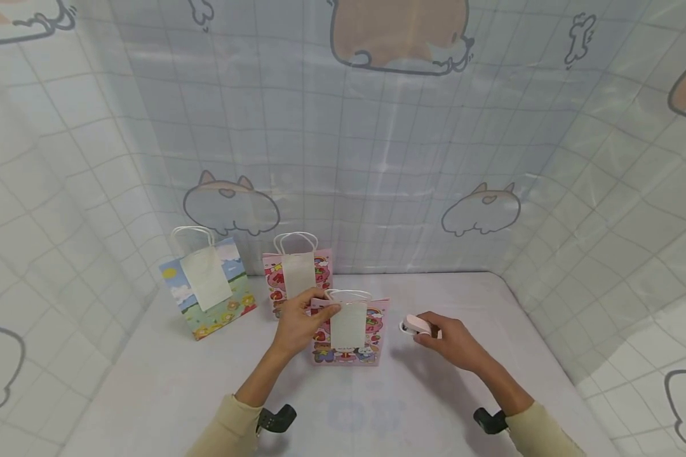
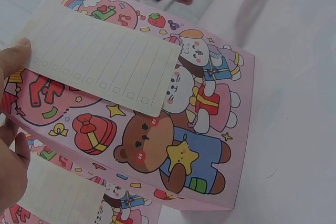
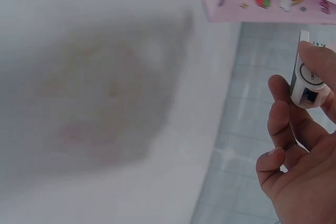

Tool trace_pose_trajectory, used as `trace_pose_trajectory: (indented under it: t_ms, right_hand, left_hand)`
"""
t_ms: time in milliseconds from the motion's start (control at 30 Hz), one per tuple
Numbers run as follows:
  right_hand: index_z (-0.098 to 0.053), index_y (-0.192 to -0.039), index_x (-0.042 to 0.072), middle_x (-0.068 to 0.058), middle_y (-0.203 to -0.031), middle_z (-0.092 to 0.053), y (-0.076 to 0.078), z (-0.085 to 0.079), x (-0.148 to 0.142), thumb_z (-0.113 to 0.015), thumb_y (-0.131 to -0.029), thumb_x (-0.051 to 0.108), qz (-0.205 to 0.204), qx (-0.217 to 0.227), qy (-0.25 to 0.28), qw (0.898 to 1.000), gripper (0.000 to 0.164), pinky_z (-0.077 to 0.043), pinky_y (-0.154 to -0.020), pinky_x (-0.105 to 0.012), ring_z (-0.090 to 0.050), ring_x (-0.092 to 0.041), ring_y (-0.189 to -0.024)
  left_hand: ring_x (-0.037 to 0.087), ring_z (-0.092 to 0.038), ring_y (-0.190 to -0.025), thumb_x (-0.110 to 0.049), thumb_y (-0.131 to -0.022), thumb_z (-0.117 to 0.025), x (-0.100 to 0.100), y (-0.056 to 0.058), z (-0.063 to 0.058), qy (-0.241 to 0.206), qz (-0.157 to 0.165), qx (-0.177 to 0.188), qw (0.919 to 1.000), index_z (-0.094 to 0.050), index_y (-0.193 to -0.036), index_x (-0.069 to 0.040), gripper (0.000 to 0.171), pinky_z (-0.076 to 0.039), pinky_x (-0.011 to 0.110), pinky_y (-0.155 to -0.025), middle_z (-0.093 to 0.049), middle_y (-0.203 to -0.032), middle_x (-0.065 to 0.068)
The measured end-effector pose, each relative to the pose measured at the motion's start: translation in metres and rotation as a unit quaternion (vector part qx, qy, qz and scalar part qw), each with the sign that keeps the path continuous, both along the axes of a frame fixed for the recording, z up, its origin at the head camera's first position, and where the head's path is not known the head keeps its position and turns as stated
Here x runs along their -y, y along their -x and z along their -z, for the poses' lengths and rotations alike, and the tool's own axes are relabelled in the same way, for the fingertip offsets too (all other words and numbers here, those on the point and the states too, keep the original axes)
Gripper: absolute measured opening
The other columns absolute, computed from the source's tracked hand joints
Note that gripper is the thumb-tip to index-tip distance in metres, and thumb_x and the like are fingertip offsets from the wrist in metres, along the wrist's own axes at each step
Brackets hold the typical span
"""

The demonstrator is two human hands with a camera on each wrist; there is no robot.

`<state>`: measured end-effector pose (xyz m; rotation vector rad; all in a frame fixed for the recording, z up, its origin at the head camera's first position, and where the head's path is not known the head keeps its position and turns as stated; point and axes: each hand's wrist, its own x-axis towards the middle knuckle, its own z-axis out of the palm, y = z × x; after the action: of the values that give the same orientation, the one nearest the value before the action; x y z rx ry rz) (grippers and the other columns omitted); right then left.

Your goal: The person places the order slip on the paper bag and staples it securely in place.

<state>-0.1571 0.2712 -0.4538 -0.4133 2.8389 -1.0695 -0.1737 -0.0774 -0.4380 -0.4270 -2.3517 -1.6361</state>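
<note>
A pink cartoon paper bag [image 1: 349, 357] with white twisted handles stands on the table, a lined white note sheet [image 1: 349, 325] lying against its front. My left hand [image 1: 297, 324] pinches the bag's upper left edge together with the sheet, thumb in front, as the left wrist view shows. To the right of the bag, my right hand [image 1: 456, 343] grips a small pale pink and white stapler [image 1: 417, 324] between thumb and fingers. The stapler is apart from the bag. In the right wrist view the stapler [image 3: 307, 85] sits under the thumb, partly covered.
Behind the held bag stands a matching pink bag [image 1: 323, 270] with a white sheet on its front. Farther left, a blue and green bag [image 1: 240, 292] leans at a tilt, also with a sheet. A tile-patterned sheet [image 1: 377, 190] surrounds the white table [image 1: 434, 412].
</note>
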Motion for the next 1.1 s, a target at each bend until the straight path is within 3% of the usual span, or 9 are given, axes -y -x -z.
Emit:
trace_pose_trajectory:
  t_ms: [233, 567, 900, 1100]
  right_hand:
    - [-0.065, -0.127, 0.023, 0.006, -0.098, -0.062, 0.01, -0.023, 0.007, -0.075, -0.093, 0.032, -0.011, -0.051, 0.025, 0.998, 0.037, -0.044, -0.06, -0.028, -0.053, -0.019, -0.084]
    - [-0.059, -0.137, 0.027, 0.005, -0.104, -0.063, 0.018, -0.041, 0.017, -0.064, -0.098, 0.044, -0.026, -0.079, 0.061, 0.995, 0.042, -0.045, -0.063, -0.03, -0.053, -0.021, -0.085]
    - [-0.055, -0.138, 0.03, 0.002, -0.118, -0.065, 0.02, -0.054, 0.028, -0.057, -0.103, 0.039, -0.038, -0.079, 0.119, 0.989, 0.036, -0.051, -0.074, -0.035, -0.064, -0.022, -0.096]
    - [-0.058, -0.136, 0.031, 0.004, -0.117, -0.063, 0.023, -0.06, 0.033, -0.06, -0.102, 0.038, -0.043, -0.084, 0.135, 0.986, 0.035, -0.05, -0.073, -0.033, -0.059, -0.022, -0.094]
  left_hand:
    - [0.019, -0.06, -0.09, -0.036, -0.088, -0.078, 0.001, 0.001, 0.001, -0.005, 0.003, -0.011, 0.9999, -0.069, -0.097, -0.026, 0.016, -0.054, 0.04, -0.079, -0.07, -0.095, -0.007]
    - [0.019, -0.06, -0.092, -0.038, -0.087, -0.078, 0.0, 0.0, 0.002, -0.004, 0.002, -0.013, 0.9999, -0.07, -0.097, -0.027, 0.017, -0.053, 0.039, -0.08, -0.07, -0.097, -0.007]
    - [0.019, -0.061, -0.092, -0.041, -0.087, -0.077, 0.001, 0.001, 0.004, -0.003, 0.003, -0.009, 1.0, -0.07, -0.097, -0.028, 0.018, -0.054, 0.039, -0.078, -0.07, -0.098, -0.007]
    - [0.019, -0.061, -0.091, -0.04, -0.088, -0.077, 0.0, 0.001, 0.003, -0.005, 0.005, -0.008, 0.9999, -0.07, -0.097, -0.028, 0.017, -0.054, 0.038, -0.079, -0.07, -0.097, -0.007]
